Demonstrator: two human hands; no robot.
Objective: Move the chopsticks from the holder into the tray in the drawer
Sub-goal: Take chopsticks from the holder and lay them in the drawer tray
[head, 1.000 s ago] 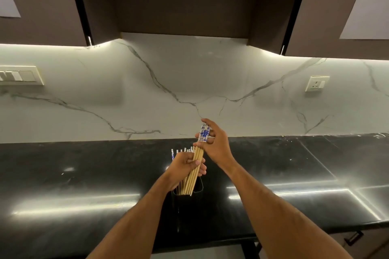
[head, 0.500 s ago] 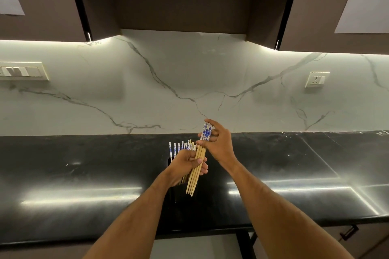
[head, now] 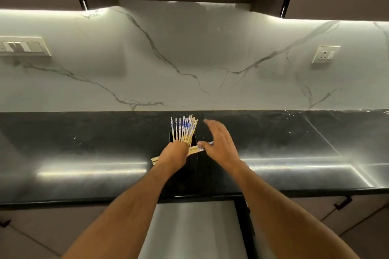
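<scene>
A black holder (head: 192,171) stands mid-counter with several wooden chopsticks (head: 183,130), blue-and-white at the tops, fanned upright in it. My left hand (head: 174,153) grips a separate bundle of chopsticks (head: 194,149) in front of the holder. This bundle lies almost level, with its tips poking out left of my wrist. My right hand (head: 221,145) hovers just right of the holder, fingers straight and spread, thumb close to the bundle's patterned ends. It holds nothing. No tray is in view.
The black counter (head: 84,153) runs the full width under a marble backsplash (head: 189,59). A grey metallic surface (head: 195,227) shows below the counter's front edge between my forearms. Cabinet fronts with black handles (head: 343,203) flank it.
My right hand let go of the bundle's tops and opened, moving right. My left hand swung the bundle from upright to almost level. The view tilted down, showing the counter's front edge.
</scene>
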